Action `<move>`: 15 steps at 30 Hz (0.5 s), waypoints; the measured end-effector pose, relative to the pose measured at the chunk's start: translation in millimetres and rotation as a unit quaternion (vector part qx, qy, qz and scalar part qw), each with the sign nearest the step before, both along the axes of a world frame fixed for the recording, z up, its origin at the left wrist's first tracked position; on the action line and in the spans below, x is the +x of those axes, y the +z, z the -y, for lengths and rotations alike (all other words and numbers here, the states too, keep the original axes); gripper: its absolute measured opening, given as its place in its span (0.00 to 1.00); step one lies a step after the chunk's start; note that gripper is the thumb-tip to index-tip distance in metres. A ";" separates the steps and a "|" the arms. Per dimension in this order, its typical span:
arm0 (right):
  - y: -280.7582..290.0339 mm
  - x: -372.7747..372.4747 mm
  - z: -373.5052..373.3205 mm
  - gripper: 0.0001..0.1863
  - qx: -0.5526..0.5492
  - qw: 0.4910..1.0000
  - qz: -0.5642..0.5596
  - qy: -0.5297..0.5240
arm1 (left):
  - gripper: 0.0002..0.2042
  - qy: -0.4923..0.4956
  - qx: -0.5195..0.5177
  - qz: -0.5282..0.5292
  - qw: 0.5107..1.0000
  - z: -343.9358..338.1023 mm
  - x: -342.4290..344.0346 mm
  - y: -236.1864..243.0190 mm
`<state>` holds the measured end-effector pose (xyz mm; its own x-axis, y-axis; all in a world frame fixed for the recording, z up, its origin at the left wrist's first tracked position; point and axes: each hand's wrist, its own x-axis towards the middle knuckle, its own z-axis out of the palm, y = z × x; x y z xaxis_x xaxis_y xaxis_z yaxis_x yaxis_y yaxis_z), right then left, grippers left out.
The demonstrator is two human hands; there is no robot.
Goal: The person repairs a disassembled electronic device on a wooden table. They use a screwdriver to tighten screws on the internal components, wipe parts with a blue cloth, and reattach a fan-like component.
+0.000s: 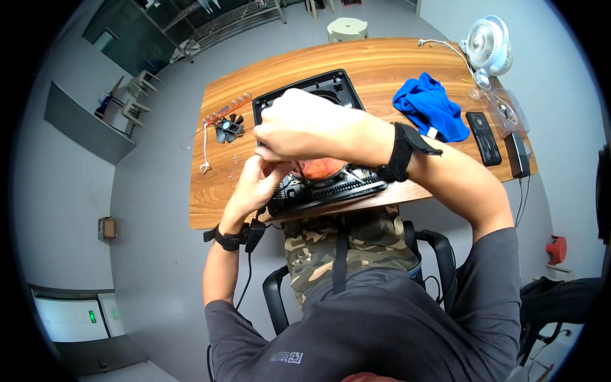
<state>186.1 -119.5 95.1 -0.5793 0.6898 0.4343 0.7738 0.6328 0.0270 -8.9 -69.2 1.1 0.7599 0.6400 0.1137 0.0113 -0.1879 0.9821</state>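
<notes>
On the table in front of me lies an open black appliance housing [349, 86], with a round reddish copper-coloured coil [321, 168] and other parts inside. My right hand [299, 124] is a closed fist, palm down over the left part of the housing. Just below it, my left hand [256, 184] has thumb and fingers pinched together at the housing's left edge. The fingertips of both hands meet or nearly meet there. Whatever they hold is hidden by the hands. Both wrists wear black straps.
Left of the housing lie a small black cooling fan [228, 128], an orange strip [240, 102], a white cable [205, 149] and several small loose pieces [234, 158]. To the right are a blue cloth [433, 107], a black case [484, 138], a black box [517, 156] and a white desk fan [487, 48].
</notes>
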 end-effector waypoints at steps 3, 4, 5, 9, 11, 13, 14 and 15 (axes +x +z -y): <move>-2.0 -10.7 5.0 0.18 0.031 0.999 -0.011 -0.035 | 0.08 0.025 0.008 0.098 0.995 13.2 12.1 -1.8; -2.6 -14.0 6.1 0.17 0.039 0.998 -0.010 -0.048 | 0.08 0.047 0.076 0.062 0.994 12.5 12.6 -0.4; -1.9 -15.3 7.8 0.15 0.052 0.997 0.016 -0.046 | 0.08 0.069 0.143 0.026 0.987 11.1 12.4 0.8; 5.6 -17.1 14.2 0.18 -0.015 0.996 0.026 -0.084 | 0.09 0.072 0.142 0.005 0.987 6.6 6.4 -5.2; 12.4 -11.8 17.9 0.18 -0.060 0.996 0.015 -0.064 | 0.08 0.016 0.140 0.018 0.990 -1.0 0.8 -6.7; 16.1 -5.4 18.0 0.21 -0.091 0.995 0.013 -0.042 | 0.08 0.001 0.091 -0.018 0.996 3.7 0.3 2.3; 17.9 -2.3 16.4 0.23 -0.107 0.994 0.011 -0.031 | 0.07 -0.018 0.090 -0.018 0.996 2.2 0.3 2.3; 16.4 -1.8 12.3 0.22 -0.106 0.994 0.021 -0.019 | 0.07 -0.037 0.088 -0.019 0.995 0.5 -0.9 1.8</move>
